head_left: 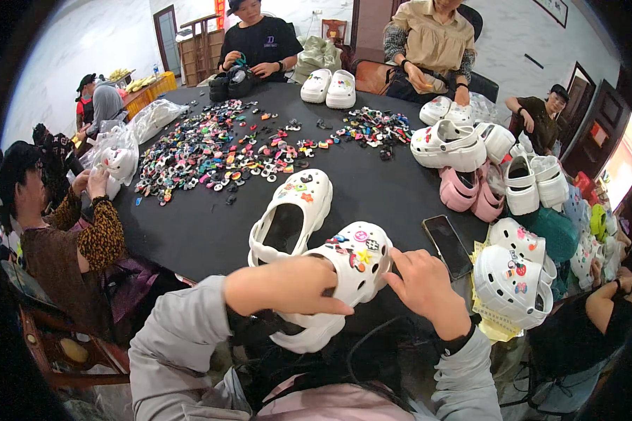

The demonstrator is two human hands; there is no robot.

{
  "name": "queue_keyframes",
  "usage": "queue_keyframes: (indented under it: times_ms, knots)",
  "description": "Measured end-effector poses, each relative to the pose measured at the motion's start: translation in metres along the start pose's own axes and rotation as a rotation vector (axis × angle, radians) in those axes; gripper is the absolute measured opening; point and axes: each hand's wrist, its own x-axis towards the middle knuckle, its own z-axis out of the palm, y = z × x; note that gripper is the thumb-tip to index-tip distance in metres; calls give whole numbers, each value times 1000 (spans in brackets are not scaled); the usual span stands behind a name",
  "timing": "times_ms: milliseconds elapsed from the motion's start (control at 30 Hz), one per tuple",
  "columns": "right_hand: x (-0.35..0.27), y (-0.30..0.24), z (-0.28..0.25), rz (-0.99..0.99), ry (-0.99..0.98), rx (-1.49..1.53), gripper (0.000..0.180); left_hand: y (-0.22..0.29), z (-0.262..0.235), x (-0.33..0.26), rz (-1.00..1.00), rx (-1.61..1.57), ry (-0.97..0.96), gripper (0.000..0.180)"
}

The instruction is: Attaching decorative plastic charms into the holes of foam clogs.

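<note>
White clog (351,270) gripped by left hand (288,286), right hand (421,281) seemingly touching.

Both forearms, in grey sleeves, come up from the lower edge. The left hand (288,286) lies flat, fingers (326,306) pointing right. The right hand (420,282) is curled, thumb and fingers pinched together.
</note>
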Motion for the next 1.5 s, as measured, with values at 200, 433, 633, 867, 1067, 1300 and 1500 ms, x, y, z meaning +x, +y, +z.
queue_keyframes:
  times_ms: [200,433,633,867,1067,1300,1500]
  knots:
    - [-10,-50,-30,-267,201,182,47,6,9,-8,-1,-55,509,24]
    - [-8,-110,-8,-513,128,318,54,-39,-20,-27,-202,-385,794,21]
    - [3,-116,13,-432,25,347,62,-133,-23,-30,-552,-558,619,60]
    - [5,-43,-21,-420,-211,81,48,-125,6,-38,-361,-885,402,79]
    - [-11,-6,-63,-249,-165,73,25,-60,67,-49,-127,-971,404,84]
    - [21,-18,-31,-96,-34,-96,40,-15,93,-51,-104,-966,307,104]
    - [48,-5,-28,-36,-182,-148,43,0,118,-45,62,-848,381,101]
